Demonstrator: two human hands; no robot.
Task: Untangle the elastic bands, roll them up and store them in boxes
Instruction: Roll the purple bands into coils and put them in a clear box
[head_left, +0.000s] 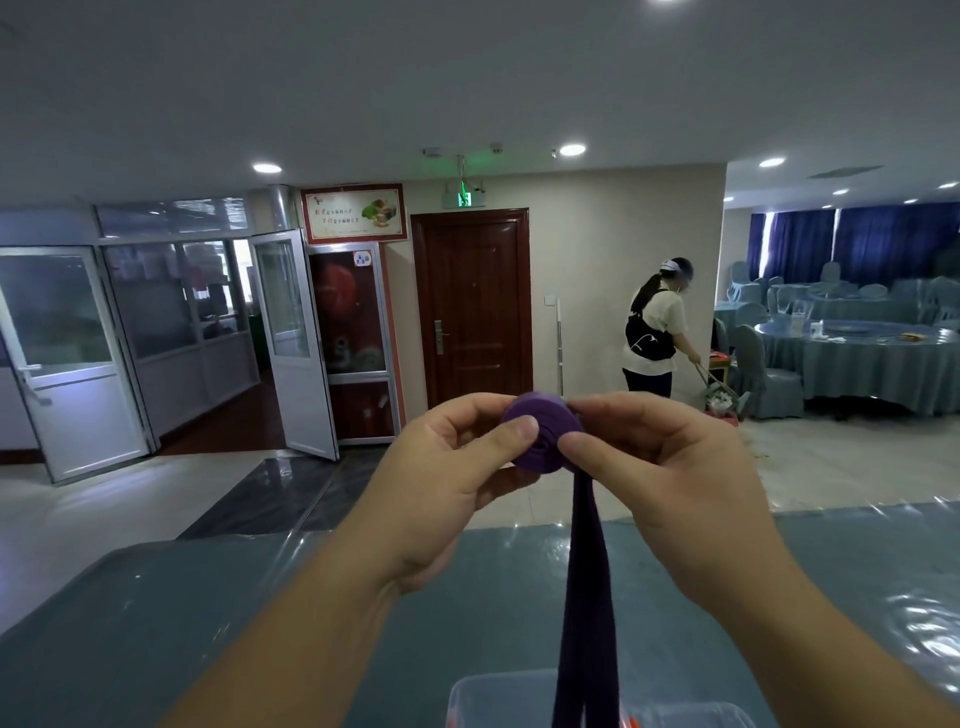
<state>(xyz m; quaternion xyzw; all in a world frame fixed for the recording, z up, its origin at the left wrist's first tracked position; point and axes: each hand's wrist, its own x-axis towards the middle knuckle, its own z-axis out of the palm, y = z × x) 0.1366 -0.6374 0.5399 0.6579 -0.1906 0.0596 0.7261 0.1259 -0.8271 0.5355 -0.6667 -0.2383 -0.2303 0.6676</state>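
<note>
A purple elastic band is partly wound into a thick roll (540, 436), held up in front of me above the table. My left hand (441, 493) pinches the roll from the left, thumb on its near face. My right hand (670, 478) grips it from the right, thumb against its edge. The band's loose tail (587, 597) hangs straight down from the roll, past the bottom of the view. Below it stands a clear plastic box (498, 699) at the table's near edge; its contents are mostly hidden.
The table (260, 623) has a blue-grey cloth under clear plastic film. Beyond it lies an open tiled floor, a brown door (472, 306) and glass doors at left. A person (654, 332) sweeps near round dining tables (857, 358) at right.
</note>
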